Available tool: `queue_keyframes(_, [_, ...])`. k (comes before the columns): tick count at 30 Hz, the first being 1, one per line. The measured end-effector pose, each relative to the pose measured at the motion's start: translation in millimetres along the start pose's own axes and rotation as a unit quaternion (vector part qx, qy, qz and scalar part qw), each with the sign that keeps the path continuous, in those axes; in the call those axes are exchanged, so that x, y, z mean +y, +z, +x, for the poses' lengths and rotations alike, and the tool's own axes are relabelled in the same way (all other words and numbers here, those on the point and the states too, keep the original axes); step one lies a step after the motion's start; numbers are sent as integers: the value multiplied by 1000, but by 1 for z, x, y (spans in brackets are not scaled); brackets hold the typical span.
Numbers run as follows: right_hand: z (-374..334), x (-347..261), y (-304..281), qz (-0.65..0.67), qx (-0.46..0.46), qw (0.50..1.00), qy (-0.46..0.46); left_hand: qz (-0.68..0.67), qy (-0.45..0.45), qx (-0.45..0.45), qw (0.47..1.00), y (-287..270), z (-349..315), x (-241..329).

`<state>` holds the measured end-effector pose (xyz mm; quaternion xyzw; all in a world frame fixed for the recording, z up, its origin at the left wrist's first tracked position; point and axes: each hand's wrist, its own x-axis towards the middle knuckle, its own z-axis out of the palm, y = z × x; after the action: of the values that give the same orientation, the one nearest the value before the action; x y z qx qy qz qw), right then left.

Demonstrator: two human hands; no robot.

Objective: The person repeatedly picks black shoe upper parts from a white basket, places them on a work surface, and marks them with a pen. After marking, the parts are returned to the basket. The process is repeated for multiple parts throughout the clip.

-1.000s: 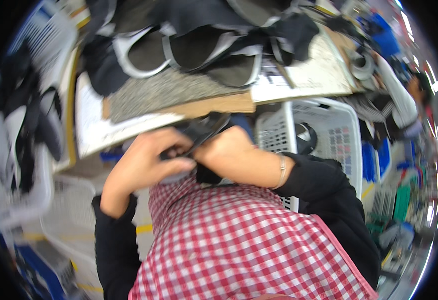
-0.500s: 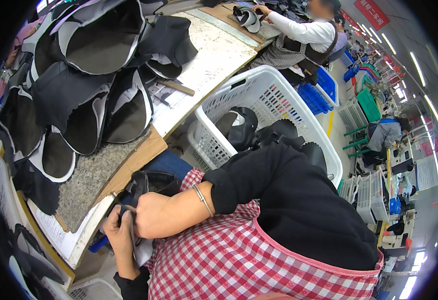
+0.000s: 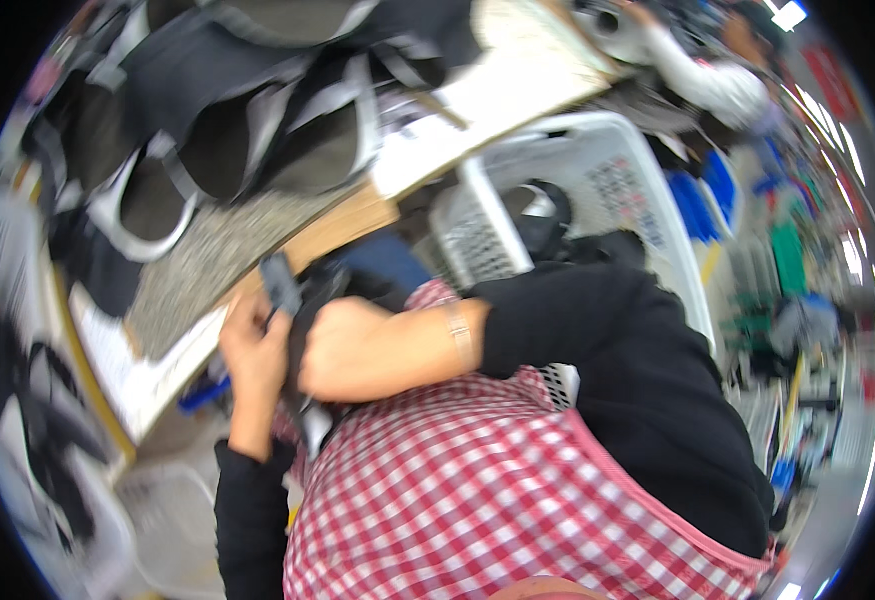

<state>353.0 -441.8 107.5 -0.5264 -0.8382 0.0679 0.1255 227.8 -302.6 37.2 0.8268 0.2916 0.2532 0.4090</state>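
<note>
red sign (image 3: 826, 75) blurred at upper right, white printed sheet (image 3: 123, 365) on the bench edge at left

We see wooden worktable (image 3: 353, 225) far left, piled with dark shoe uppers (image 3: 258, 130). White plastic basket (image 3: 608, 180) right of it. Blue crates (image 3: 703, 195) farther right; ceiling lights (image 3: 788, 14) far right.

Bright overhead light, motion blur, fisheye-bent edges

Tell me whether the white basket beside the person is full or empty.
Neither: the white basket holds some dark pieces, with much of its perforated wall showing.
</note>
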Motion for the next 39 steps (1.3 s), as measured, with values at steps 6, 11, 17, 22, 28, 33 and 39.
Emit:
queue_keyframes(6, [-8,-2,-7,-28,59,997,-51,-357,-301,-195,862,-13,-15,-37])
queue_keyframes(11, [-1,-24,-5,-4,48,995,-88,190,-26,-169,967,13,-11,-59])
queue_keyframes(17, [-8,-15,-13,-68,73,995,18,-9,-170,-13,985,-66,-10,34])
queue_keyframes(22, [-8,-6,-5,-56,36,997,35,-43,89,-194,976,-84,-61,84])
queue_keyframes(28, [-5,-19,-1,-76,16,994,76,-191,-24,-184,964,-75,-63,40])
queue_keyframes(33, [-15,-25,-6,-101,10,993,62,-346,-68,-239,905,-76,-44,65])
queue_keyframes(39, [-28,-30,10,-141,39,986,77,99,27,-112,988,-53,-89,87])
